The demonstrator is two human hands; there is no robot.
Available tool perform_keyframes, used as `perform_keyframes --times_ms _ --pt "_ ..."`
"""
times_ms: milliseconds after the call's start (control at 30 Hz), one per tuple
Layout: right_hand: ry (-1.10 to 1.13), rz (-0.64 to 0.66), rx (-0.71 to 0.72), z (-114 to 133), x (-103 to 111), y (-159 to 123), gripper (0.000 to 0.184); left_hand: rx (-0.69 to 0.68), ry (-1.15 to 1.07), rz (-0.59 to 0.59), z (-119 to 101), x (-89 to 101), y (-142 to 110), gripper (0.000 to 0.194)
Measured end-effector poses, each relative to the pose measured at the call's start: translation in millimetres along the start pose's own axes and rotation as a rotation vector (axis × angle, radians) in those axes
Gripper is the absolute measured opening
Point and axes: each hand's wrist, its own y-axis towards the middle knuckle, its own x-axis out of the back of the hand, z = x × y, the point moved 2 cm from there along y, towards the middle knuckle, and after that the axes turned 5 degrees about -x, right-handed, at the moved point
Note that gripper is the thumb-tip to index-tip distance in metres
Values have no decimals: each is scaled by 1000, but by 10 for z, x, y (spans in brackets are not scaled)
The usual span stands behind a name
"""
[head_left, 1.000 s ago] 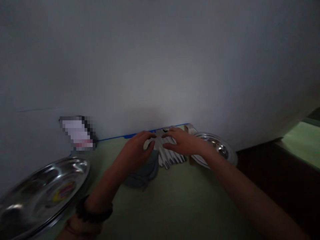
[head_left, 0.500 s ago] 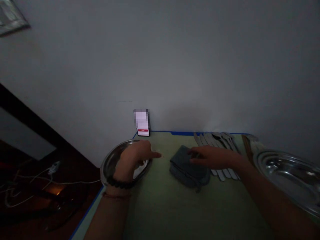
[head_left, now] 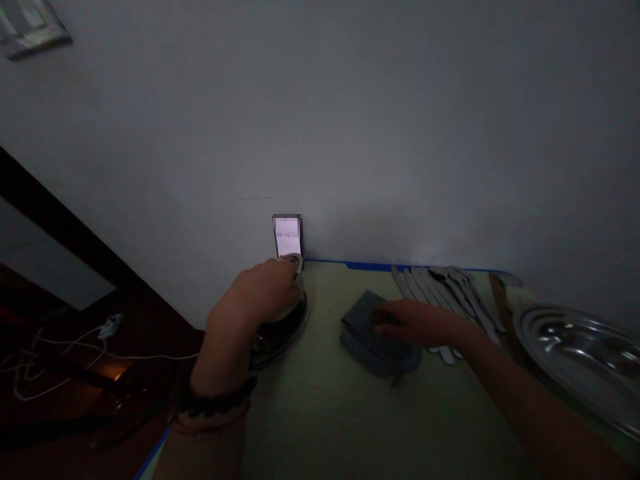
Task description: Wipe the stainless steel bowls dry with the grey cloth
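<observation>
My left hand (head_left: 260, 293) is closed on the far rim of a steel plate (head_left: 280, 337) at the table's left edge, and the plate looks tilted up under it. My right hand (head_left: 415, 322) lies flat with its fingers stretched out on a folded grey cloth (head_left: 373, 340) in the middle of the pale green table (head_left: 340, 413). A row of several steel spoons and knives (head_left: 445, 287) lies fanned out just behind and right of that hand.
A lit phone (head_left: 288, 238) leans against the white wall behind the plate. A second steel plate (head_left: 575, 353) sits at the right edge. Left of the table the floor is dark, with white cables (head_left: 75, 347).
My view swung left. My hands left the cutlery: the left went to the steel plate and took hold of its rim, the right settled on the grey cloth.
</observation>
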Motion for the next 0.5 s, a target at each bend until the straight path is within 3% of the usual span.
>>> perform_keyframes --times_ms 167,233,300,400,500 --pt "27 8 16 -65 107 -36 37 20 19 -248 -123 218 -116 38" --pt "159 -57 -38 -99 208 -60 43 4 -40 -336 -205 228 -76 35" --pt "428 -174 -131 -110 320 -94 55 -58 -93 -400 -302 178 -2 31" --pt "893 -295 -234 -54 439 -156 71 -387 -164 -525 -467 29 129 26" --pt "1132 -304 -218 35 496 -193 78 -726 -231 -608 -580 -156 248 25"
